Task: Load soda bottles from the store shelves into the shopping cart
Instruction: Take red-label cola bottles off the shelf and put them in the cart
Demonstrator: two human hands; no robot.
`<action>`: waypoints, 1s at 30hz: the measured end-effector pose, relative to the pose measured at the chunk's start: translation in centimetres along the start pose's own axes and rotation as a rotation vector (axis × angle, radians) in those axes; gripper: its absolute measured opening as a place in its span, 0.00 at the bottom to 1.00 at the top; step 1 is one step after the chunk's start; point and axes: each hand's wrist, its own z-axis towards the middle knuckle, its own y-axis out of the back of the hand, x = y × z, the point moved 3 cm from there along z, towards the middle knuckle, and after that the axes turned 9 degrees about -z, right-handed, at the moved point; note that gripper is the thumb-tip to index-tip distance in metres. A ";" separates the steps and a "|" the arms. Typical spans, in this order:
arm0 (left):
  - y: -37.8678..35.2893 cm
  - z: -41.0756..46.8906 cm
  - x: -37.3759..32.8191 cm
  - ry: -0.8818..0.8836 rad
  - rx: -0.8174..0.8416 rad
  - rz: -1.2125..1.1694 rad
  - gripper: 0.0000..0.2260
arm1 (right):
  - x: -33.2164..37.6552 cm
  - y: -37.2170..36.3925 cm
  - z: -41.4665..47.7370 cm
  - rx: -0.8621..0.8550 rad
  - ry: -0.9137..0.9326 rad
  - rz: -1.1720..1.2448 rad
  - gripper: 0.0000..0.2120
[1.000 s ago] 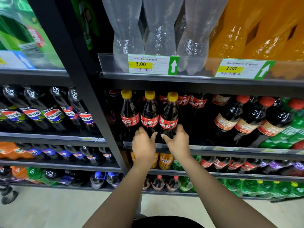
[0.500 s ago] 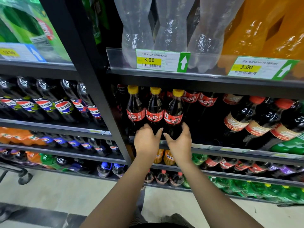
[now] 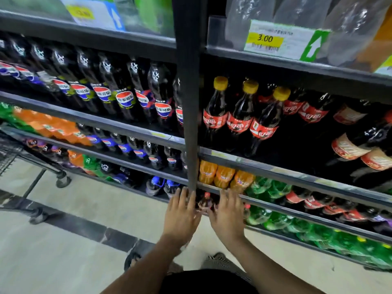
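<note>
Small dark cola bottle with a red cap (image 3: 205,202) stood on a low black metal shelf (image 3: 265,204), right between the two hands. Left hand (image 3: 180,215) and right hand (image 3: 228,215) were both open, fingers straight and spread either side of it; blur hid whether they touched it. Black wire shopping cart (image 3: 8,151) stood well apart, far left.

Left hand (image 3: 180,216) and right hand (image 3: 228,215) outstretched, fingers straight.

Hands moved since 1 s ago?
Yes: left hand and right hand dropped from the yellow-cap colas to below the orange bottles.
</note>
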 end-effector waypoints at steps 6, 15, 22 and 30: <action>2.0 -2.8 8.5 0.166 0.061 -0.019 0.33 | 8.9 -0.9 -0.4 0.062 0.178 -0.147 0.36; 7.0 -9.7 27.1 0.445 0.045 -0.051 0.34 | 27.9 -3.2 -0.6 0.136 0.363 -0.192 0.37; 10.8 -14.6 38.4 0.646 0.033 -0.053 0.34 | 41.9 -3.6 0.7 0.127 0.467 -0.102 0.35; 13.7 -12.7 47.5 0.814 -0.027 -0.101 0.35 | 53.7 -3.4 6.2 0.104 0.633 -0.095 0.36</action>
